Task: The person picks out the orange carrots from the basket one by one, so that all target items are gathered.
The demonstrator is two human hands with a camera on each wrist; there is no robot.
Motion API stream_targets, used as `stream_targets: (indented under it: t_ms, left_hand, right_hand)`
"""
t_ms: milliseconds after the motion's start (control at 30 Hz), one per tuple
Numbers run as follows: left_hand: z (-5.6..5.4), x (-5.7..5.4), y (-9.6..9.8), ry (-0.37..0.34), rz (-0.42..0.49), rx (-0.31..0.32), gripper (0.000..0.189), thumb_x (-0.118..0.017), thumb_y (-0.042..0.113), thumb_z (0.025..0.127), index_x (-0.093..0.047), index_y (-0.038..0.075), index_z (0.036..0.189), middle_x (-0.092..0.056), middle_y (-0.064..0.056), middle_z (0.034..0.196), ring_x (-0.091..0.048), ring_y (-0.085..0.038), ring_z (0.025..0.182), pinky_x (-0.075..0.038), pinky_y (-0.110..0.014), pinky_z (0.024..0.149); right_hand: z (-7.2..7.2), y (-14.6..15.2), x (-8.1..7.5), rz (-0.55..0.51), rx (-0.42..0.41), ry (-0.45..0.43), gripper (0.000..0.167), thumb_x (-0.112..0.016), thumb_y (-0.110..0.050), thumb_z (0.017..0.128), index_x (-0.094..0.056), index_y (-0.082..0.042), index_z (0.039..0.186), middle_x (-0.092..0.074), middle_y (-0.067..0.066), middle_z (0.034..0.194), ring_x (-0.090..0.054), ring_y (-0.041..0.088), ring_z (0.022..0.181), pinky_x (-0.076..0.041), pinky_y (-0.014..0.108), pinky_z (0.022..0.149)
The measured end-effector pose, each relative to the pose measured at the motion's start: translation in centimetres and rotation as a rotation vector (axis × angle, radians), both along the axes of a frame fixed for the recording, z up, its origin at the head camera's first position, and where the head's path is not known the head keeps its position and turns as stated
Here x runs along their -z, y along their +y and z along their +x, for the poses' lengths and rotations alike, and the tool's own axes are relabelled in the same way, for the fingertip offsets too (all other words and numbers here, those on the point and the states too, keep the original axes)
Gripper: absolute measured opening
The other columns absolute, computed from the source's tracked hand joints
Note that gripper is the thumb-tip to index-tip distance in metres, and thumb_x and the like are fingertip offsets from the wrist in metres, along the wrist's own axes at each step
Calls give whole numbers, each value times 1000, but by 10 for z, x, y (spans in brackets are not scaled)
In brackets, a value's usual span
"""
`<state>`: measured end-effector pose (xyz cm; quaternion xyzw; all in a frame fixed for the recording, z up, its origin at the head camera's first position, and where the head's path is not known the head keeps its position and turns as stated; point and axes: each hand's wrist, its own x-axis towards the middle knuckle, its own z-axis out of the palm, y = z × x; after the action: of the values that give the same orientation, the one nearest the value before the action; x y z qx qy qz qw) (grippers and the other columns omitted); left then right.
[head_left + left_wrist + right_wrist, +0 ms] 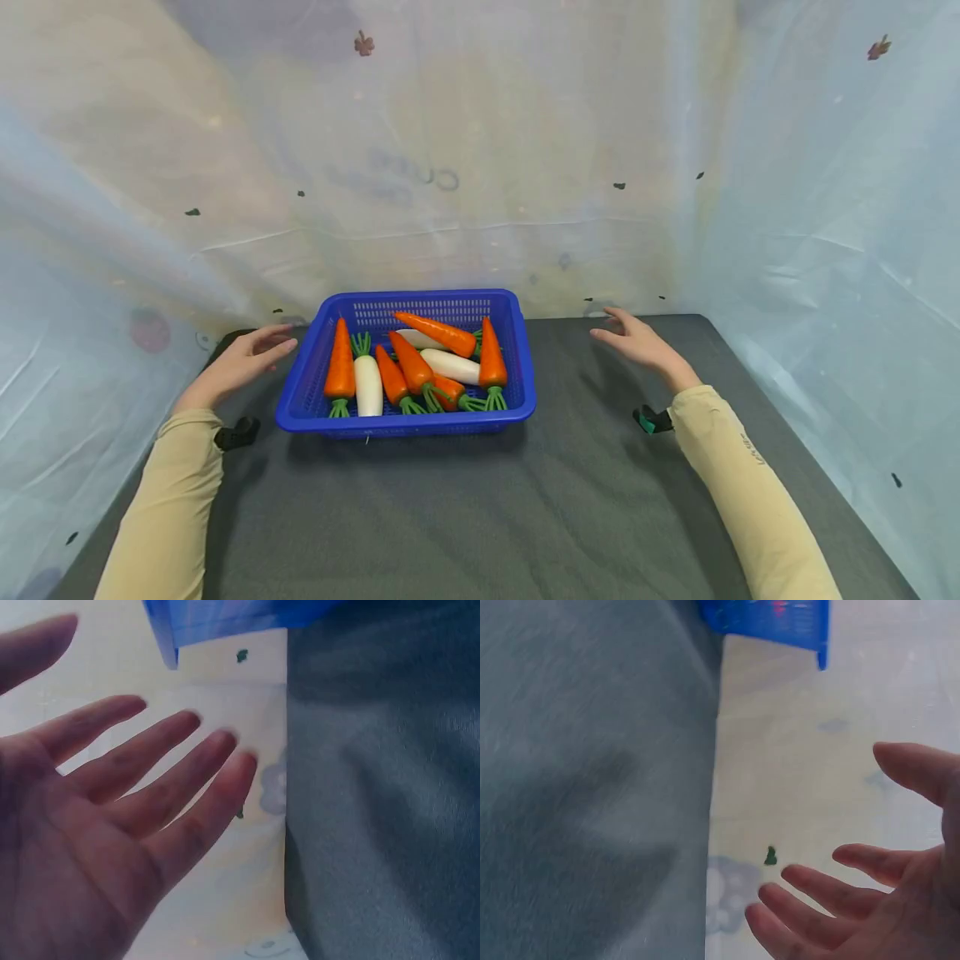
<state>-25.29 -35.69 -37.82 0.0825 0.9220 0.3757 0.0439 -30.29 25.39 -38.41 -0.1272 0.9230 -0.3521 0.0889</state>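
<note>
A blue plastic basket stands on the dark grey table, with several orange carrots and white radishes with green tops lying in it. My left hand hovers just left of the basket, apart from it and holding nothing. In the left wrist view its fingers are spread and relaxed. My right hand is above the table's right part, well away from the basket. Its fingers are loosely extended in the right wrist view, with nothing in them.
The grey table reaches back to a pale patterned curtain, which also hangs along both sides. Each wrist carries a dark strap mount, such as the left mount and the right mount.
</note>
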Motion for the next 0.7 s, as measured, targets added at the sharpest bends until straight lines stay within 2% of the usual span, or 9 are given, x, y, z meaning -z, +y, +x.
stream_targets:
  t_ms: [133,300,433,533,700]
  left_hand:
    - [3,2,5,-69,47,17,69,-48,41,100,-27,-5,146,-44,-34,133,-52,-46,112,-50,-51,85]
    - [6,5,7,-119,80,13,72,-51,45,97,-28,-1,147,-45,-31,134,-51,-44,114,-50,-52,84]
    - [6,5,7,-129,87,15,73,-55,43,96,-27,0,148,-46,-30,133,-52,-43,113,-51,-50,83]
    - [4,6,6,-131,88,21,74,-59,40,95,-27,0,148,-46,-29,132,-54,-42,111,-52,-48,83]
    - [4,7,5,-139,73,28,76,-61,39,93,-26,0,149,-48,-28,129,-56,-39,108,-53,-46,82]
  right_hand:
    - [1,-3,-10,-160,2,-106,75,-47,-43,100,-12,-3,152,-25,29,148,-27,43,135,-30,57,104]
    - [0,-13,-23,-334,30,-211,68,-46,-37,101,-14,-5,152,-25,25,150,-30,40,135,-30,52,106]
    - [2,-20,-34,-441,9,-234,59,-41,-31,104,-17,-5,152,-28,24,149,-32,39,134,-30,50,106]
    - [5,-27,-40,-491,-39,-227,55,-38,-27,105,-19,-3,151,-31,25,147,-35,39,133,-31,50,106]
    - [9,-48,-50,-548,-113,-244,54,-41,-28,104,-25,-4,150,-38,24,143,-40,39,130,-32,51,105]
